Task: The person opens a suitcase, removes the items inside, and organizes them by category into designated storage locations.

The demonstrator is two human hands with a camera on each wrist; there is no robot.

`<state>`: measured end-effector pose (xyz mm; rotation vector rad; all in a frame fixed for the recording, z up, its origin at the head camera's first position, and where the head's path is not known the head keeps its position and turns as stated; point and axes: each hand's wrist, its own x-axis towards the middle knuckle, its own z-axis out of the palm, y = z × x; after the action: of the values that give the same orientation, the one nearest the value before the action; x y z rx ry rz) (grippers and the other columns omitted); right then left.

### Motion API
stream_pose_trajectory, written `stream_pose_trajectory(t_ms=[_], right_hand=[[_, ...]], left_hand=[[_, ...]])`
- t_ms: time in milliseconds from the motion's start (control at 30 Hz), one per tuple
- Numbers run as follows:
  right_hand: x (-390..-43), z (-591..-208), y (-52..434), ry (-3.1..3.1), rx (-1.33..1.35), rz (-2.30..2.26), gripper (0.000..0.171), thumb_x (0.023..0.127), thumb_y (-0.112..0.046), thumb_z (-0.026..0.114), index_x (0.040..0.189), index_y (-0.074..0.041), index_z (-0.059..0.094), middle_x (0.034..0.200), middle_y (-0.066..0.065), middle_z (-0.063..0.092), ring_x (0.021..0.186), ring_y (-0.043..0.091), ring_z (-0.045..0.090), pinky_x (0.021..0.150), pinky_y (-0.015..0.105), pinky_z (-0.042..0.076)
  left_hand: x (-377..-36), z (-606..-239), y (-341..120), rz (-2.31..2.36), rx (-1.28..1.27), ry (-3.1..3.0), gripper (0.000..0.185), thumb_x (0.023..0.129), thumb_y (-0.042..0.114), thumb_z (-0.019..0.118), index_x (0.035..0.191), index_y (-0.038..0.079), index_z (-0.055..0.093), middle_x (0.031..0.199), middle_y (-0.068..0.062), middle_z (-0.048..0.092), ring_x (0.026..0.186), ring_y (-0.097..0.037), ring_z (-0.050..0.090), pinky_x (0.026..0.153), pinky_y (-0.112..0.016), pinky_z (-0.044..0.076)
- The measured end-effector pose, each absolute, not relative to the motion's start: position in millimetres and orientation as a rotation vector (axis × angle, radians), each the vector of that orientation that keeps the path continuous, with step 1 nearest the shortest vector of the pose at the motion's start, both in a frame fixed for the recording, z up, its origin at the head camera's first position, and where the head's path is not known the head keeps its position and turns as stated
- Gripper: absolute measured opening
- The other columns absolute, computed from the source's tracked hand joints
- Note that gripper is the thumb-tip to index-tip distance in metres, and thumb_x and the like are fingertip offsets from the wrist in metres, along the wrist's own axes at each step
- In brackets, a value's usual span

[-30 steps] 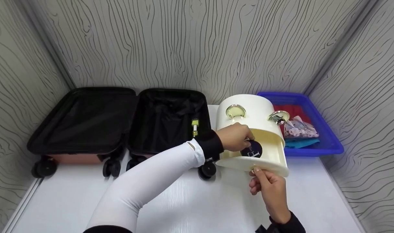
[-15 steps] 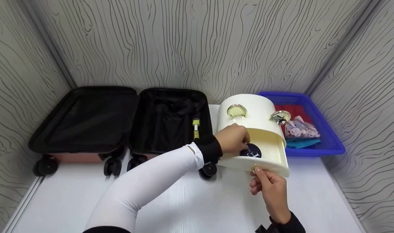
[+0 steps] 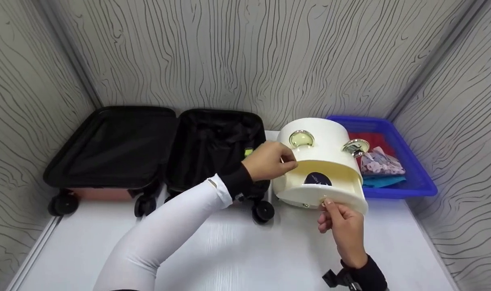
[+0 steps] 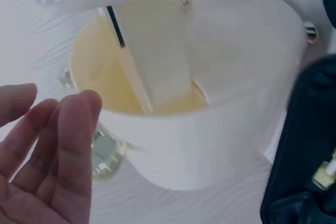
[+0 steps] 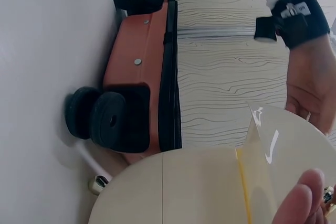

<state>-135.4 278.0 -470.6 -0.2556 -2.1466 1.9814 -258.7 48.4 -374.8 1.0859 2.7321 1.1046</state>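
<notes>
- A round cream box (image 3: 322, 161) stands on the white table (image 3: 245, 250), just beside the open black suitcase (image 3: 156, 147) on one side and the blue basket (image 3: 411, 161) on the other side.
- The bottom drawer (image 3: 320, 192) of the box is pulled out toward the person, and a dark round item (image 3: 317, 178) lies inside it.
- The right hand (image 3: 344, 226) pinches the small knob (image 3: 323, 199) on the front of the drawer between thumb and forefinger; the other fingers are curled below.
- The left hand (image 3: 269, 161) is at the left upper edge of the box, just above the open drawer. In the left wrist view its fingers (image 4: 73, 129) look relaxed and almost straight, and they hold nothing. I cannot tell if they touch the box wall.
- On top of the box there are two gold ring handles (image 3: 301, 139).
- In the right half of the suitcase a small yellow-green object (image 3: 248, 152) shows, partly hidden behind the left hand.
- The blue basket holds red, teal and patterned cloth pieces (image 3: 378, 165).
- The suitcase has a pink shell and black wheels (image 3: 263, 211) that rest on the table.
</notes>
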Motion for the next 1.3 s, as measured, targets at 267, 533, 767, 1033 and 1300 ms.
stream_pose_trajectory(t_ms=[267, 533, 767, 1033, 1300], right_hand=[[-159.7, -467.4, 285.2, -2.136, -0.260, 1.957, 0.035, 0.112, -0.015, 0.060, 0.092, 0.008, 0.075, 0.063, 0.004, 0.067, 0.050, 0.014, 0.064, 0.052, 0.029, 0.059], [-183.6, -464.3, 287.1, -2.083, -0.281, 1.998, 0.039, 0.112, -0.017, 0.059, 0.094, 0.015, 0.073, 0.061, 0.003, 0.067, 0.049, 0.012, 0.063, 0.049, 0.028, 0.057], [-200.1, -466.1, 287.7, -2.044, -0.291, 2.013, 0.040, 0.113, -0.018, 0.057, 0.091, 0.011, 0.073, 0.059, 0.001, 0.066, 0.047, 0.010, 0.062, 0.048, 0.026, 0.056], [-198.4, -473.4, 289.4, -2.048, -0.278, 1.984, 0.047, 0.116, -0.024, 0.050, 0.094, 0.010, 0.074, 0.058, 0.001, 0.066, 0.045, 0.011, 0.062, 0.048, 0.025, 0.054], [-186.4, -501.2, 286.5, -2.234, -0.388, 1.880, 0.031, 0.108, -0.013, 0.061, 0.092, 0.011, 0.072, 0.059, 0.004, 0.065, 0.045, 0.011, 0.060, 0.047, 0.026, 0.054]], left_hand=[[-280.6, -399.3, 14.5, 0.965, 0.894, 2.844, 0.019, 0.101, 0.023, 0.074, 0.095, 0.009, 0.086, 0.085, -0.004, 0.081, 0.072, -0.014, 0.064, 0.076, -0.033, 0.057], [-297.7, -425.6, -8.5, 0.786, 0.709, 2.836, 0.021, 0.101, 0.024, 0.075, 0.089, 0.009, 0.083, 0.080, -0.001, 0.076, 0.069, -0.015, 0.061, 0.073, -0.035, 0.054], [-306.8, -438.6, -15.9, 0.666, 0.649, 2.814, 0.020, 0.097, 0.022, 0.076, 0.084, 0.008, 0.080, 0.080, -0.001, 0.074, 0.071, -0.018, 0.060, 0.071, -0.036, 0.051], [-333.3, -447.5, -11.3, 0.562, 0.548, 2.764, 0.028, 0.097, 0.018, 0.074, 0.072, 0.011, 0.064, 0.073, 0.000, 0.061, 0.069, -0.021, 0.057, 0.067, -0.037, 0.047], [-394.0, -524.2, 2.8, 0.348, 0.526, 2.783, 0.017, 0.083, 0.024, 0.082, 0.085, 0.008, 0.076, 0.103, -0.016, 0.079, 0.092, -0.034, 0.073, 0.077, -0.047, 0.061]])
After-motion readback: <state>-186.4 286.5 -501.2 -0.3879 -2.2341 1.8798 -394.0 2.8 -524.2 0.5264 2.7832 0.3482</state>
